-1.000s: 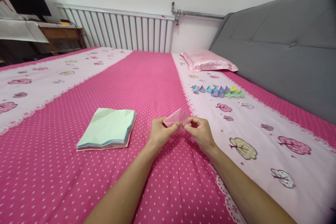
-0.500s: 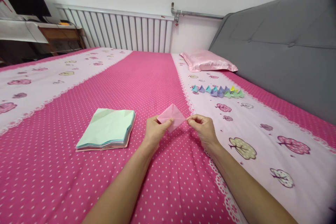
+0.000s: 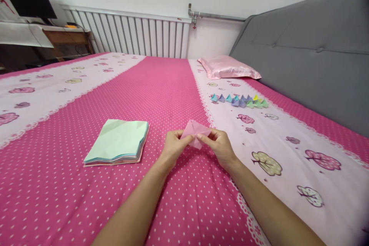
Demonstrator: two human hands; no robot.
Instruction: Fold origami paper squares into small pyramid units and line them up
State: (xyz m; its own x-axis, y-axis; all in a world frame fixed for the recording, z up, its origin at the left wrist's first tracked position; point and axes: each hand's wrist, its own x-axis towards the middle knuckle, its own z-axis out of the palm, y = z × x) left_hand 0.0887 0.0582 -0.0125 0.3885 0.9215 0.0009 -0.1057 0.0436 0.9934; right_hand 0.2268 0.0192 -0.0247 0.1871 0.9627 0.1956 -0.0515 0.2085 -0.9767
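Just above the pink dotted bedsheet (image 3: 161,92) I hold a small folded pink paper (image 3: 194,129) between both hands. My left hand (image 3: 173,147) pinches its left side with thumb and fingers closed. My right hand (image 3: 220,146) pinches its right side, fingers curled onto the paper. A stack of square coloured papers (image 3: 118,141) with a pale green sheet on top lies to the left of my left hand. A row of several small folded paper shapes (image 3: 240,100) in blue, purple and green lies farther away on the right.
A pink satin pillow (image 3: 227,67) lies at the far right by the grey padded headboard (image 3: 311,54). A white radiator (image 3: 129,32) runs along the far wall. A wooden desk with a dark screen (image 3: 43,27) stands at the far left.
Half a second ago the paper was spread flat as a diamond with my hands apart at its corners. Now my hands have closed together and the paper is pushed in between them.
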